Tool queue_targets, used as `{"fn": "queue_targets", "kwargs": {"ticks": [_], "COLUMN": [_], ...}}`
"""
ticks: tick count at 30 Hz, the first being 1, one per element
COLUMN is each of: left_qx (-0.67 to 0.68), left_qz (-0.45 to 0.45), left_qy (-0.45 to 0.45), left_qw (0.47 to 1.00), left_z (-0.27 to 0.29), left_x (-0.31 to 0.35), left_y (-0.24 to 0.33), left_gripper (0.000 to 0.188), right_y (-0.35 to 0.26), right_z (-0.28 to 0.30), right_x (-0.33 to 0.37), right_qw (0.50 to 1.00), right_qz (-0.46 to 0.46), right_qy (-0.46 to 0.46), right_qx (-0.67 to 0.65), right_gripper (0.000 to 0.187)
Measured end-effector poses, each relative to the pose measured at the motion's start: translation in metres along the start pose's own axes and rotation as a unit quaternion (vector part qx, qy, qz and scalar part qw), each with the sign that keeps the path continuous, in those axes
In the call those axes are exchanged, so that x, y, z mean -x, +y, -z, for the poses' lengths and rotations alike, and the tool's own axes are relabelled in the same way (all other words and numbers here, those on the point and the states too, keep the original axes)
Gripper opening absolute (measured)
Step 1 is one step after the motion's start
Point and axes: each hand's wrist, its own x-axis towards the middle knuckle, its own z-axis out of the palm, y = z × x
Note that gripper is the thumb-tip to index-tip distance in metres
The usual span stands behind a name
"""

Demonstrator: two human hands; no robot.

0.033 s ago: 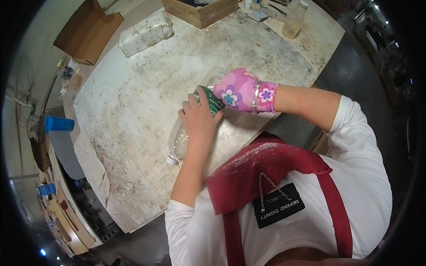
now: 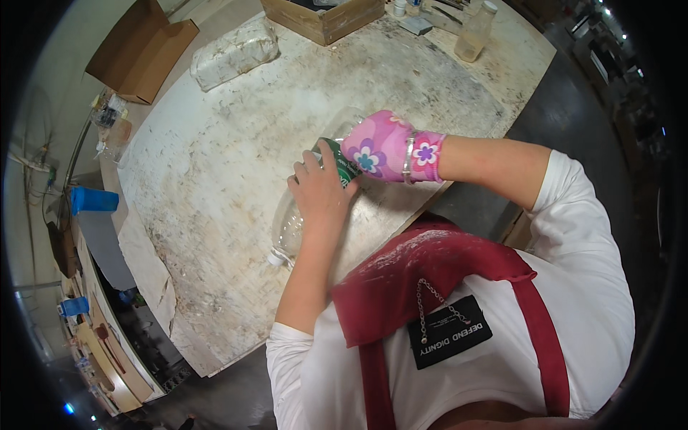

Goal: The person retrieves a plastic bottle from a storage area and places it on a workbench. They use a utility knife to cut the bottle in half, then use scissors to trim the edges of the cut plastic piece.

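Note:
A large clear plastic bottle (image 2: 285, 228) with a green label (image 2: 334, 152) lies on its side on the worktable, its white cap toward the near left. My bare left hand (image 2: 319, 185) is wrapped over its middle, fingers curled across the label. A pink flowered cloth cover, held by a silvery band at the wrist, encloses my right hand (image 2: 381, 149). This covered hand rests against the bottle at the label's right side, and its fingers are hidden.
The stained worktable (image 2: 222, 158) bears a white wrapped bundle (image 2: 235, 54), an open cardboard box (image 2: 136, 54) and a shallow box (image 2: 333, 25) at the far side. A cloudy bottle (image 2: 474, 34) stands far right. A blue container (image 2: 94, 201) is at the left.
My covered right hand has shifted very slightly left against the bottle. The left hand and the bottle look practically unmoved.

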Motion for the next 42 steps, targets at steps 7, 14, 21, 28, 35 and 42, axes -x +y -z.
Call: {"fn": "queue_targets", "kwargs": {"ticks": [7,14,21,28,35,42], "left_qx": [-0.021,-0.013,-0.012,-0.021,-0.019,0.040], "left_qz": [-0.008,-0.017,-0.015,-0.004,-0.006,-0.006], "left_qy": [0.038,0.060,0.037,0.025,0.021,-0.062], "left_qw": [0.999,0.998,0.999,0.999,1.000,0.997], "left_z": [-0.004,-0.008,-0.004,-0.009,-0.011,0.001], "left_x": [0.002,-0.002,-0.005,-0.006,-0.007,-0.025], "left_y": [0.001,-0.004,-0.003,-0.002,-0.003,-0.019], "left_gripper": [0.086,0.084,0.083,0.085,0.086,0.088], "right_y": [0.000,0.008,0.005,0.009,0.007,-0.007], "right_z": [-0.008,-0.010,-0.007,-0.027,-0.068,-0.113], "right_x": [-0.013,-0.006,0.000,-0.008,0.010,0.004], "right_qw": [0.999,0.997,0.996,0.995,0.991,0.981], "right_qz": [0.011,-0.064,-0.067,-0.070,-0.111,-0.184], "right_qy": [0.012,-0.033,-0.040,-0.052,0.001,0.046], "right_qx": [-0.030,-0.023,-0.040,-0.046,-0.070,-0.046], "right_gripper": [0.014,0.012,0.009,0.009,0.015,0.010]}}
